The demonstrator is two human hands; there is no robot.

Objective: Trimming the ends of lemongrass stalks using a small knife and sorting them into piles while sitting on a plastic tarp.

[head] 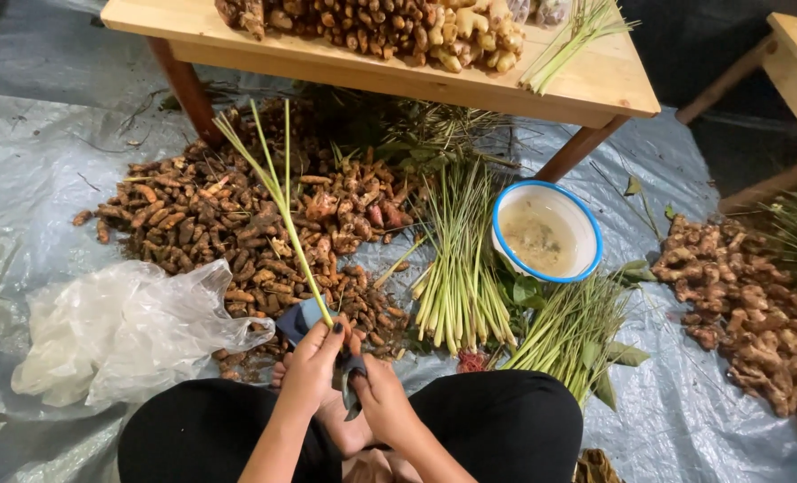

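Observation:
My left hand (pixel 312 361) grips the base of a lemongrass stalk (pixel 276 192) whose green leaves rise up and to the left. My right hand (pixel 382 399) is closed around a small dark knife (pixel 348 386) right beside that base. Both hands sit just above my knees in black trousers (pixel 497 427). A pile of brown turmeric roots (pixel 237 224) lies just beyond my hands. A bundle of trimmed lemongrass (pixel 461 268) lies to the right of them.
A white bowl with a blue rim (pixel 586 222) holds cloudy water. A ginger pile (pixel 747 304) lies at right and a crumpled clear plastic bag (pixel 121 331) at left. A wooden table (pixel 595 85) stands beyond, carrying roots. A grey tarp (pixel 23 179) covers the floor.

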